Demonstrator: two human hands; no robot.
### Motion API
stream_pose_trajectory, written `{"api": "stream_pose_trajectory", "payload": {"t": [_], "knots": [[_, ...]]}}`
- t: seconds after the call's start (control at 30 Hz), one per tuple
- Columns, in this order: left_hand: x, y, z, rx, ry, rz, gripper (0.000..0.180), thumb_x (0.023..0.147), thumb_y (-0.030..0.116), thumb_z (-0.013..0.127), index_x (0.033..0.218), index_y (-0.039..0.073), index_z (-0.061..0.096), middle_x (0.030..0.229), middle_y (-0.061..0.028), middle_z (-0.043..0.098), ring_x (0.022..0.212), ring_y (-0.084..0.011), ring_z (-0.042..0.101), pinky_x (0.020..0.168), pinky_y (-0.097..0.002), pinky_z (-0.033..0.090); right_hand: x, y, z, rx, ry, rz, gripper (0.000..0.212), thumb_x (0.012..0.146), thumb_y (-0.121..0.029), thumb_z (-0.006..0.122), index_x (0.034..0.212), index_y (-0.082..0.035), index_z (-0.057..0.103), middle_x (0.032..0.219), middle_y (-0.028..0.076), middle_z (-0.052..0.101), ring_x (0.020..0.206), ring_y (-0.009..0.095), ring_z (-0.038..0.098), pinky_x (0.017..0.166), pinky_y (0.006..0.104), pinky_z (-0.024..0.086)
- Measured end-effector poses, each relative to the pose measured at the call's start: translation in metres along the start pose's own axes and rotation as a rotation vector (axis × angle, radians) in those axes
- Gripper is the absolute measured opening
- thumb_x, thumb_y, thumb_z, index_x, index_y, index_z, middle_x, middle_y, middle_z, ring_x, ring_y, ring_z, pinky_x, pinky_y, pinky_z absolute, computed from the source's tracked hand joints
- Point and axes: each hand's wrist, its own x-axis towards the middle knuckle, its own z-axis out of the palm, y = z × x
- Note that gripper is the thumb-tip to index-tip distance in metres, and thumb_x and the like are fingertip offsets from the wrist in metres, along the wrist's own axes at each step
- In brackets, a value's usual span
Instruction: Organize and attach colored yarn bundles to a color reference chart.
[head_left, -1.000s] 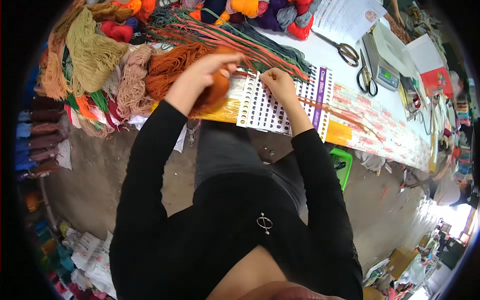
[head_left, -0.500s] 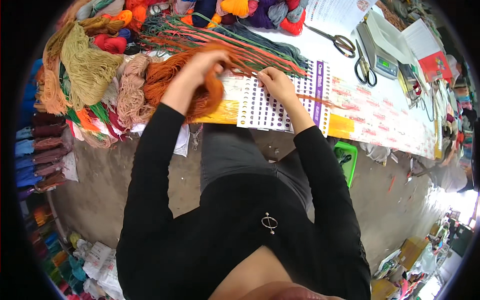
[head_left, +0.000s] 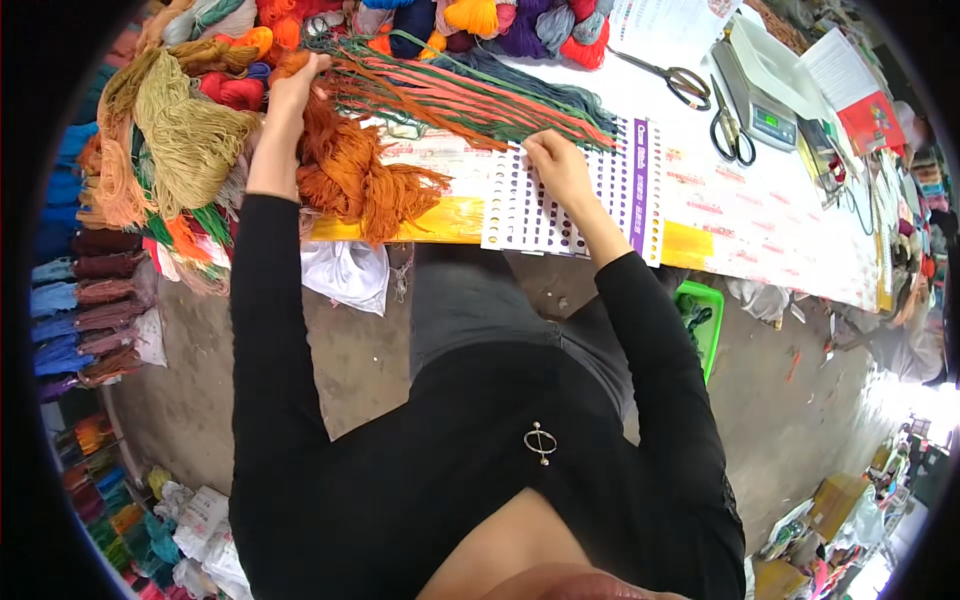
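Note:
At the far left of the table, my left hand (head_left: 298, 90) is closed around the upper part of a rust-orange yarn skein (head_left: 365, 175), whose loose mass spreads toward the table's front edge. My right hand (head_left: 558, 165) rests over a white card with rows of punched holes and a purple strip (head_left: 640, 190). Its fingers are curled; what they pinch, if anything, I cannot make out. Rust-orange strands (head_left: 450, 128) stretch across the table from the skein and end just left of this hand. Beyond them lie long green and coral-pink strands (head_left: 520, 110).
Two pairs of black-handled scissors (head_left: 735, 140) and a digital scale (head_left: 765, 100) lie at the right. Olive-beige yarn (head_left: 190, 130) and multicoloured skeins (head_left: 470, 15) crowd the left and back. A green basket (head_left: 708, 320) is below the table edge.
My left hand has swung left and away from me with the rust-orange yarn. The strand that trailed right past my right hand is gone from there. My right hand has barely moved.

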Motion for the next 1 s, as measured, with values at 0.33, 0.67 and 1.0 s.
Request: {"api": "stream_pose_trajectory", "payload": {"t": [0.33, 0.67, 1.0], "knots": [[-0.07, 0.004, -0.006, -1.361, -0.632, -0.139, 0.036, 0.094, 0.024, 0.042, 0.116, -0.005, 0.051, 0.108, -0.0192, 0.058, 0.046, -0.004, 0.036, 0.044, -0.0174, 0.033, -0.06, -0.016, -0.006, -0.336, -0.118, -0.173, 0.011, 0.073, -0.01, 0.064, 0.079, -0.002, 0.059, 0.08, 0.012, 0.054, 0.073, 0.026, 0.056, 0.064, 0.0353, 0.045], [-0.092, 0.045, 0.017, -1.439, -0.826, -0.041, 0.052, 0.092, 0.027, 0.046, 0.13, -0.006, 0.033, 0.114, -0.0215, 0.054, 0.05, -0.003, 0.037, 0.047, -0.0156, 0.033, -0.063, -0.004, 0.001, -0.443, -0.024, -0.257, 0.011, 0.076, -0.01, 0.062, 0.077, -0.002, 0.055, 0.085, 0.013, 0.051, 0.078, 0.031, 0.055, 0.066, 0.0385, 0.046], [-0.098, 0.043, 0.019, -1.421, -0.805, -0.03, 0.05, 0.093, 0.025, 0.044, 0.13, -0.007, 0.032, 0.112, -0.0225, 0.055, 0.052, -0.0044, 0.038, 0.048, -0.0166, 0.034, -0.063, -0.002, 0.004, -0.476, -0.029, -0.296, 0.014, 0.077, -0.013, 0.061, 0.079, -0.001, 0.055, 0.083, 0.014, 0.052, 0.079, 0.03, 0.055, 0.068, 0.0369, 0.045]]}}
